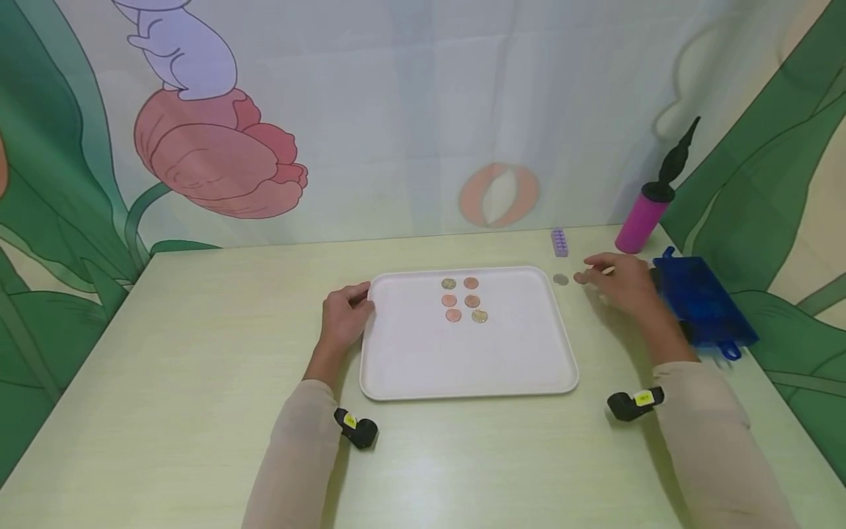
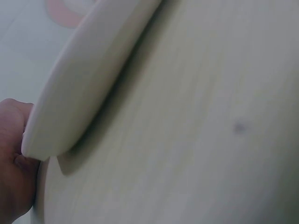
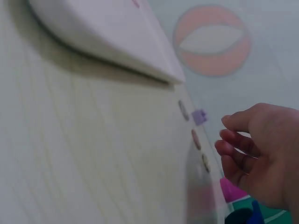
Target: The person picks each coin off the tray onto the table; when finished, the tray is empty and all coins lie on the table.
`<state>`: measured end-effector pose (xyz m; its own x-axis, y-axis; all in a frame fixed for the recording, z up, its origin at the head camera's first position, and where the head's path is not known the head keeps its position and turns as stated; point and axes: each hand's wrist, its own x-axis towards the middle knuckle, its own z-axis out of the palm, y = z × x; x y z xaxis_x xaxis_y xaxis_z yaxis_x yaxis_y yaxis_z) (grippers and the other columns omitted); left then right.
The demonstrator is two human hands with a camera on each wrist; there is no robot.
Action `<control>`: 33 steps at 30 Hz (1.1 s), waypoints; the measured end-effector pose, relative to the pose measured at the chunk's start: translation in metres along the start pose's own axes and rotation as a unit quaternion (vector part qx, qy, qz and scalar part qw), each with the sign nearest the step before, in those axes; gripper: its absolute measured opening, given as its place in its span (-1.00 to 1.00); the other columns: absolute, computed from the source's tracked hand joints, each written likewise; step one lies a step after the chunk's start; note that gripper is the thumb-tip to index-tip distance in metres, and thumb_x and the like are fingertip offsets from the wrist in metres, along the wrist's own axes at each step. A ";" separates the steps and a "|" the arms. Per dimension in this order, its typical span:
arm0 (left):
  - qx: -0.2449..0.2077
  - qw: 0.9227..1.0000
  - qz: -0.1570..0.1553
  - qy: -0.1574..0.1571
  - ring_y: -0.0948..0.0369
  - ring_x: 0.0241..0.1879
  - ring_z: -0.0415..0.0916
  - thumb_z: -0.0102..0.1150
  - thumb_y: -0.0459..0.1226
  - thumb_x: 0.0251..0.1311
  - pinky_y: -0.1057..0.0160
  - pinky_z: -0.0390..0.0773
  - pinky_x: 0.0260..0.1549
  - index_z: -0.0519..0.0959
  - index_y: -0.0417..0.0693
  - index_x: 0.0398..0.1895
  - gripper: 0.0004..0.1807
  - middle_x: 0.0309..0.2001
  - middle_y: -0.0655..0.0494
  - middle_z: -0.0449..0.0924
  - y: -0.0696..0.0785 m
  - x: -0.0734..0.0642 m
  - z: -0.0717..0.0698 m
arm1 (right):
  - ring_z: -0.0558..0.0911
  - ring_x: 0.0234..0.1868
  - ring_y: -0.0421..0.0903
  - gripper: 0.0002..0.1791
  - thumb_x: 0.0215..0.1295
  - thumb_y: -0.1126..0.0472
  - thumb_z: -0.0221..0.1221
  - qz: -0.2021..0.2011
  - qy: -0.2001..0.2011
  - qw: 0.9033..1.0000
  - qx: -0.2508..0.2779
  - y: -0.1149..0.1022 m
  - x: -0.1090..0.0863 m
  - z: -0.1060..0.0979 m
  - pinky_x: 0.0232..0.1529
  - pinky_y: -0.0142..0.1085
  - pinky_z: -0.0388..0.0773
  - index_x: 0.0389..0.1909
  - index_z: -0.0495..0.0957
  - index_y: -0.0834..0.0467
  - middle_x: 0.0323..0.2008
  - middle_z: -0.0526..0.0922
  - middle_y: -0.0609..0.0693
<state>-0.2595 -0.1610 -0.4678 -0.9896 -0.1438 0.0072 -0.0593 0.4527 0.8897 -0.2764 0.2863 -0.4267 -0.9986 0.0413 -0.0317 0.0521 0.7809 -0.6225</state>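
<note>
A white rectangular tray (image 1: 522, 360) lies on the table with several copper and gold coins (image 1: 452, 315) in two columns on it. My left hand (image 1: 345, 317) grips the tray's left rim, with much of its grasp hidden in the left wrist view. Right of the tray, my right hand (image 1: 617, 283) hovers over loose coins, its fingers loosely bent and holding nothing. Below those fingers, a silver coin (image 3: 183, 110), a copper coin (image 3: 195, 139) and a yellowish coin (image 3: 205, 162) lie in a row on the table.
A purple studded block (image 1: 559, 242) lies behind the silver coin. At the back right stands a pink pump (image 1: 642, 220) with a black nozzle. A translucent blue case (image 1: 707, 301) sits beside my right forearm. A printed curtain (image 1: 370, 125) hangs behind the table.
</note>
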 end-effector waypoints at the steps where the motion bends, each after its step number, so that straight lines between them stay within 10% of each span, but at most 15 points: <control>1: 0.001 1.000 -0.001 0.000 -0.07 0.19 0.61 0.13 -0.41 0.24 0.02 0.60 0.26 0.57 -0.28 0.26 -0.52 0.20 -0.27 0.64 0.000 0.000 0.000 | 0.58 0.02 0.20 -0.51 0.47 0.11 0.16 -0.009 -0.003 1.000 0.010 -0.004 -0.001 0.001 -0.28 -0.46 0.54 0.28 0.52 0.30 0.09 0.62 0.35; 12: -0.014 1.000 0.000 0.000 -0.06 0.20 0.61 0.14 -0.43 0.26 0.03 0.60 0.26 0.56 -0.29 0.26 -0.53 0.22 -0.26 0.63 0.000 -0.001 0.002 | 0.54 -0.36 -0.37 -0.65 0.42 0.29 0.18 -0.109 -0.030 0.991 0.072 -0.044 -0.008 0.019 -0.13 -0.54 0.52 0.15 0.61 0.36 -0.01 0.69 0.38; 18: -0.015 1.000 0.002 -0.002 -0.06 0.20 0.61 0.14 -0.43 0.27 0.03 0.60 0.26 0.56 -0.29 0.27 -0.53 0.21 -0.26 0.63 0.001 -0.002 0.002 | 0.63 -0.31 -0.23 -0.68 0.40 0.28 0.21 -0.133 -0.069 0.986 0.075 -0.067 -0.014 0.039 0.09 -0.27 0.54 0.09 0.65 0.33 -0.06 0.72 0.34; 20: -0.012 1.000 0.003 -0.001 -0.07 0.19 0.61 0.13 -0.43 0.27 0.02 0.61 0.25 0.56 -0.29 0.27 -0.53 0.21 -0.27 0.63 0.001 -0.002 0.001 | 0.66 -0.25 -0.10 -0.70 0.39 0.31 0.20 -0.148 -0.084 0.983 0.072 -0.073 -0.015 0.047 -0.27 -0.46 0.55 0.07 0.65 0.35 -0.07 0.73 0.33; 33: -0.016 1.000 0.006 -0.002 -0.05 0.19 0.61 0.13 -0.43 0.27 0.02 0.61 0.24 0.56 -0.29 0.27 -0.53 0.21 -0.25 0.64 0.001 -0.002 0.000 | 0.57 -0.30 -0.16 -0.73 0.23 0.35 0.30 -0.191 -0.131 0.971 0.054 -0.086 -0.022 0.092 -0.25 -0.45 0.50 -0.04 0.71 0.31 -0.20 0.76 0.19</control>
<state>-0.2575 -0.1605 -0.4671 -0.9906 -0.1358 0.0165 -0.0435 0.4267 0.9033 -0.2589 0.1608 -0.4444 -0.9119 -0.4094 0.0285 -0.3082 0.6373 -0.7063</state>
